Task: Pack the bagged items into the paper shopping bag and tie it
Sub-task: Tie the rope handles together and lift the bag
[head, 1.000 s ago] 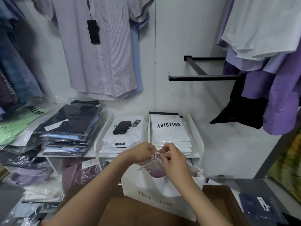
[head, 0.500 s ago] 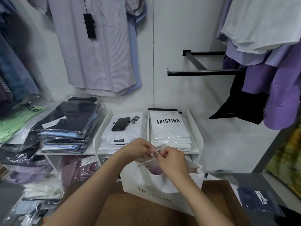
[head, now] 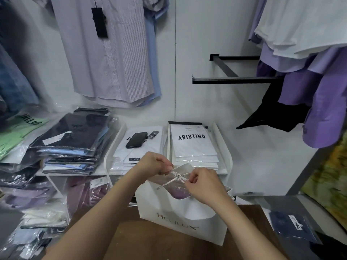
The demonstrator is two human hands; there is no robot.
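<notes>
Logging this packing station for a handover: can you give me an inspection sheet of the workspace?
Surface: brown table, paper bag standing on it.
Job's things: paper bag upright; purple bagged item inside; cord knotted over the opening.
Clutter: phone on white packs behind; dark blue packet at right.
Hands: left hand and right hand each pinch the cord.
Cables: nothing seen.
Surroundings: shirts hanging above; stacks of bagged clothes at left.

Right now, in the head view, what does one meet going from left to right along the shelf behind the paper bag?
Green pack → dark stack → phone → ARISTINO pack.
</notes>
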